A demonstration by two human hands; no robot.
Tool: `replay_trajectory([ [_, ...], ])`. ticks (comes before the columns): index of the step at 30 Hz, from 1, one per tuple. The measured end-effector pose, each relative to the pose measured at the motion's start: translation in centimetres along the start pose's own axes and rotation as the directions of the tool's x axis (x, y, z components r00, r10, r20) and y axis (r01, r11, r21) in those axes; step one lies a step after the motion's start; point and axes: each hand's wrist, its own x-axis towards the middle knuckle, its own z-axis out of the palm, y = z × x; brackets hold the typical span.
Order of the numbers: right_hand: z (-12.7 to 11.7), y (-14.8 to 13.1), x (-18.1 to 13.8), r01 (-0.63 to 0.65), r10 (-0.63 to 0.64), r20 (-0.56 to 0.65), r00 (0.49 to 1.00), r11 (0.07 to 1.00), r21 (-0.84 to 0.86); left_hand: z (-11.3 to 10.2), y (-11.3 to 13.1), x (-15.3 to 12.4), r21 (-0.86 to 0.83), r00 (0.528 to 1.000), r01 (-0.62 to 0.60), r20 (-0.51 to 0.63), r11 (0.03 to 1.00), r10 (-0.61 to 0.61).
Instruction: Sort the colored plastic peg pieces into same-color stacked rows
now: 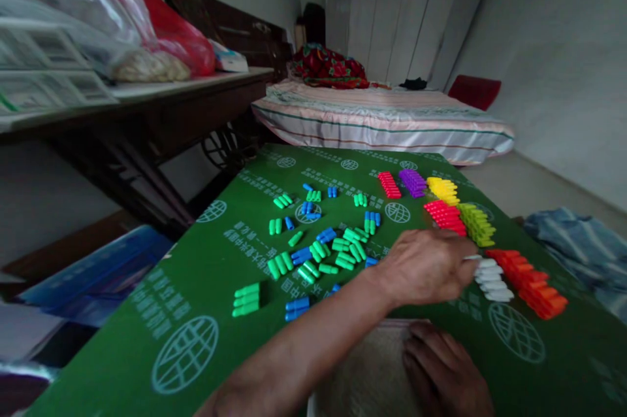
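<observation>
My left hand (426, 266) reaches across to the right with its fingers pinched together. A small white plastic piece (471, 257) shows at its fingertips, beside the stack of white pieces (492, 281). Lower down, my right hand (443, 368) is curled over the right side of a shallow pale tray (404, 323) at the table's near edge. Loose green capsule-shaped pieces (279, 265) and blue ones (297, 308) lie scattered over the middle and left. My left forearm hides part of the table and of the tray.
Sorted stacks of orange (531, 283), lime (476, 224), red (445, 217), yellow (442, 189) and purple pieces (412, 182) stand along the right of the green table (235, 358). A bed (382, 116) is behind it. A sewing-machine table (196, 93) with bags stands at left.
</observation>
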Motion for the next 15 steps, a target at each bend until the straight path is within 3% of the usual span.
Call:
replay_trajectory([
  [4,-0.1,-0.1,0.4,-0.004,0.004,-0.029,1.000,1.000,-0.002,-0.6,-4.1,-5.7,0.197,0.971,0.214,0.063,0.957,-0.230],
  [6,-0.1,-0.1,0.6,-0.008,0.007,-0.032,0.999,1.000,-0.007,-0.7,-6.2,-8.6,0.256,0.920,0.380,-0.009,0.889,-0.391],
  [9,-0.1,-0.2,0.6,-0.014,0.013,-0.028,1.000,1.000,-0.015,-0.9,-8.8,-12.3,0.304,0.861,0.500,-0.074,0.811,-0.503],
  [12,-0.2,-0.4,0.8,-0.035,0.035,-0.023,0.999,0.999,-0.012,-1.1,-10.2,-14.3,0.331,0.786,0.606,-0.109,0.724,-0.608],
  [15,-0.4,-0.5,1.0,-0.018,0.018,-0.017,1.000,1.000,-0.016,-1.1,-10.6,-14.9,0.340,0.733,0.651,-0.049,0.679,-0.678],
])
